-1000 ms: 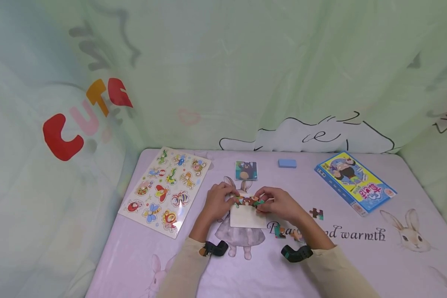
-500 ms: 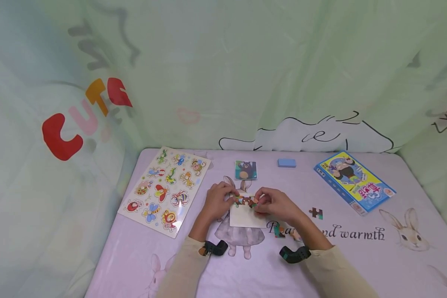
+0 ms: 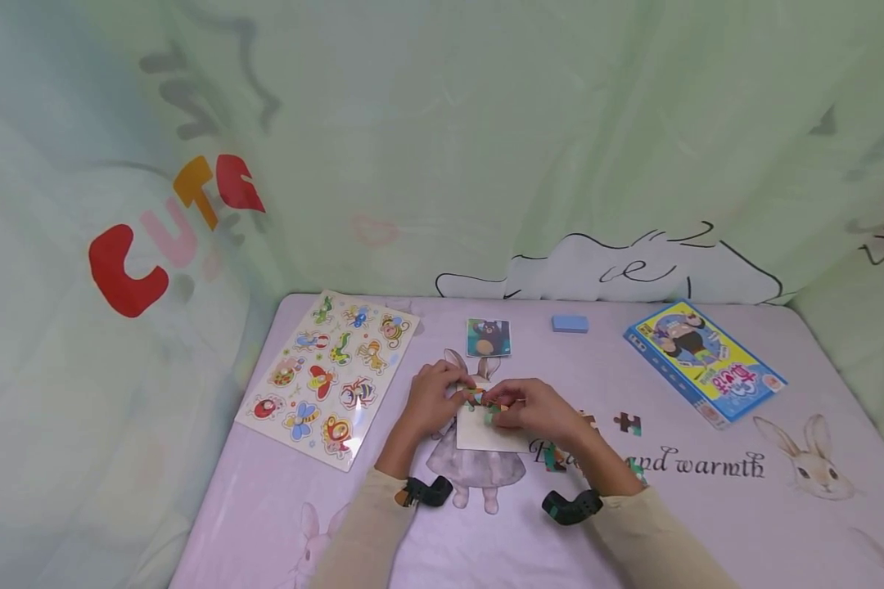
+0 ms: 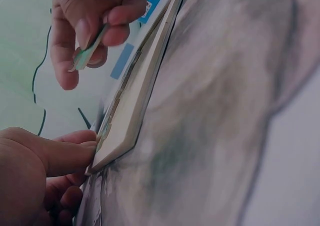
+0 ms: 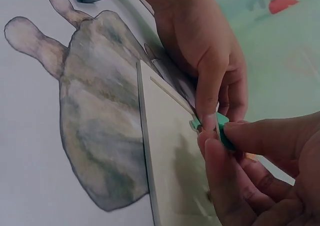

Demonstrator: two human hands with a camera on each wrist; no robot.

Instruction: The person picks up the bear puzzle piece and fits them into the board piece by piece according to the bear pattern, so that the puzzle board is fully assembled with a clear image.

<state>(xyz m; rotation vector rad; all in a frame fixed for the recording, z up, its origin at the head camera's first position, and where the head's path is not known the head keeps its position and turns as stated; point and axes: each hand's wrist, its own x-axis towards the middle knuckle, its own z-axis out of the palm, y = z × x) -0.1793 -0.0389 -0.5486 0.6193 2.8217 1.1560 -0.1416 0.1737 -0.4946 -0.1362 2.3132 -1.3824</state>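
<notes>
A pale puzzle board (image 3: pixel 489 438) lies in front of me, with a few jigsaw pieces along its far edge, mostly covered by my hands. My left hand (image 3: pixel 436 399) holds the board's left side, thumb on top at the corner (image 4: pixel 117 146) in the left wrist view. Between the thumb and fingers of my right hand (image 3: pixel 536 413) is a green-edged jigsaw piece (image 4: pixel 90 50), tilted and raised above the board. The right wrist view shows this jigsaw piece (image 5: pixel 225 133) close to the left thumb; its printed face is mostly hidden.
Loose jigsaw pieces (image 3: pixel 628 423) lie right of the board, some partly behind my right arm. Beyond the board are a bear picture card (image 3: pixel 489 338) and a blue block (image 3: pixel 570 324). An insect puzzle board (image 3: pixel 331 380) lies left, a blue-and-yellow box (image 3: pixel 707 360) right.
My right hand has shifted left and slightly nearer over the board, covering more of the jigsaw pieces there. More loose pieces show beside the right arm. The left hand stays put.
</notes>
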